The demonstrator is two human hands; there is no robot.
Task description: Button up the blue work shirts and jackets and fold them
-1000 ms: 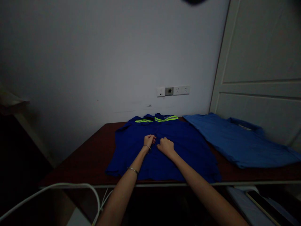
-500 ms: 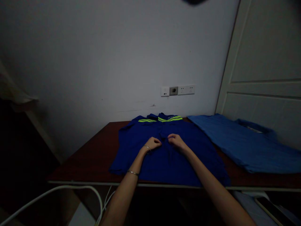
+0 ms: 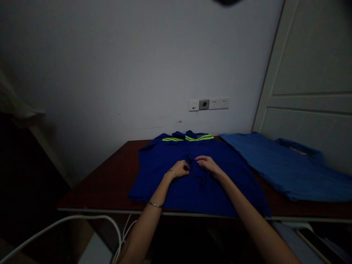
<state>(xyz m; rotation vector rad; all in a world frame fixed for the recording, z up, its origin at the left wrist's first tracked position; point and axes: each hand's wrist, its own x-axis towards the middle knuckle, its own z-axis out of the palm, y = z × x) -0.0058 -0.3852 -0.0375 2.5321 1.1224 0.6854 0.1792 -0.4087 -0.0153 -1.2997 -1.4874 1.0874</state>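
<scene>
Head view, my left grip (image 3: 180, 168) and right grip (image 3: 208, 164), both narrow, at the dark-blue shirt (image 3: 194, 196), cloth pinched or not, I cannot tell

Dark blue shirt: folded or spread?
Spread: the dark shirt lies wide across the table, stripes near the wall, hem by the front edge. Whether its front is buttoned, cannot tell.

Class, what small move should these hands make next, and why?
Perhaps bring the left hand nearer the right hand, so both can work the rumpled middle front of the dark-blue cloth shirt with yellow-green stripes: a gap separates them.
</scene>
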